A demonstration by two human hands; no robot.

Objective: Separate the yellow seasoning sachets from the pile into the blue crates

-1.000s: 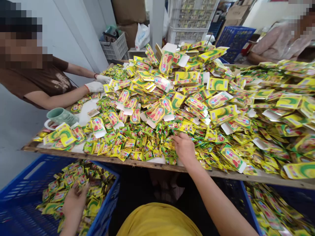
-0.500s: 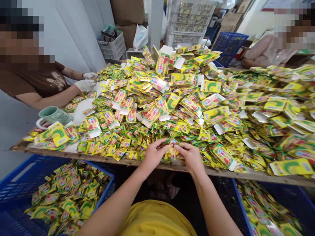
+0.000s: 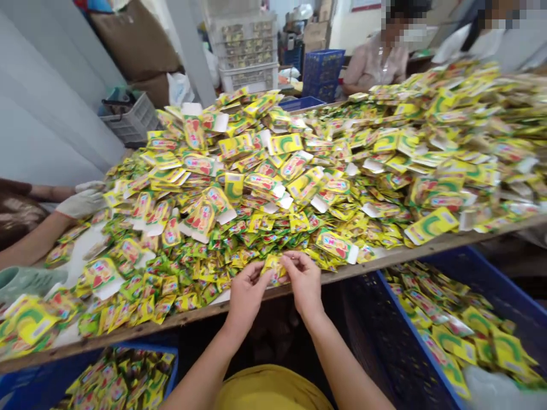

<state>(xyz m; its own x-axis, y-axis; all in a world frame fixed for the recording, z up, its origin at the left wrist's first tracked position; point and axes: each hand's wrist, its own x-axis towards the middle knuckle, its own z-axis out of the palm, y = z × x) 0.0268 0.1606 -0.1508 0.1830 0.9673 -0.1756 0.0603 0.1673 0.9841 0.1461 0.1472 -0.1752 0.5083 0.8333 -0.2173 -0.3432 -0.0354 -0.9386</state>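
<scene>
Left hand (image 3: 248, 293) and right hand (image 3: 304, 280) low over the near edge of the wooden worktop (image 3: 363, 274), just beside each other, fingers curled inward rather than spread wide. Between the two sets of fingertips, a small yellow foil sachet (image 3: 273, 269), pinched from both sides, partly hidden by the fingers, its print too small to read. Directly beyond the hands, a broad, loose heap of yellow-green printed sachets (image 3: 273, 182), many with white card tabs, spread over most of the worktop. Below the edge, on either side of the person's yellow shirt (image 3: 269, 393), two blue plastic crates: the left crate (image 3: 141, 348) and the right crate (image 3: 410, 336), both holding loose sachets. At the far left, a co-worker's white-gloved hand (image 3: 81, 203) at the edge of the heap, not far from a pale green mug (image 3: 25, 282). Across the worktop, a seated person in a pale pink blouse (image 3: 376, 65), with a stack of white plastic crates (image 3: 243, 57) off to one side.
</scene>
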